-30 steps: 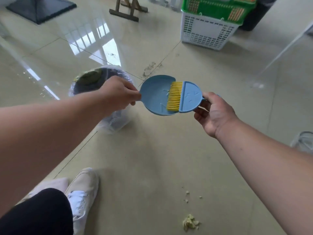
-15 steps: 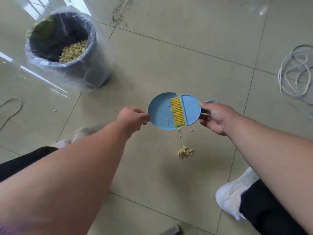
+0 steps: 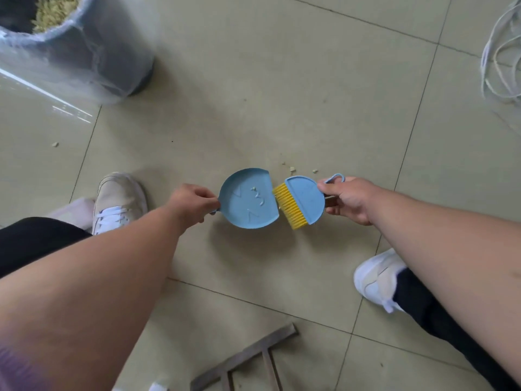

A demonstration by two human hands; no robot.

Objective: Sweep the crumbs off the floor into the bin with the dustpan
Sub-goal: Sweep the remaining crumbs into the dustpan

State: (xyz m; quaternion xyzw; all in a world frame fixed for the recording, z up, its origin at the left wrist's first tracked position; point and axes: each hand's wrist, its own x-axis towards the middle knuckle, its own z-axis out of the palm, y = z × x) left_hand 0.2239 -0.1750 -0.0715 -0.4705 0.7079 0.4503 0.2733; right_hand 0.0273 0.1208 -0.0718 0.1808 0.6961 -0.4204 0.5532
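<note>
My left hand grips the handle of a small round blue dustpan, held low over the tiled floor. My right hand grips the handle of a blue hand brush; its yellow bristles sit just right of the pan's straight edge. A few pale crumbs lie on the floor just beyond the brush, and one tiny crumb lies in the pan. The larger crumb pile seen before is hidden. The bin, lined with a clear bag and holding yellowish scraps, stands at the top left.
My two white shoes flank the work spot. A coil of white cable lies at the top right. A metal frame lies at the bottom. A single crumb rests left of the bin's tile.
The view has tipped further down and closer to the floor. Brush and dustpan have dropped low and separated, the bristles now off the pan. The crumb pile is no longer visible.
</note>
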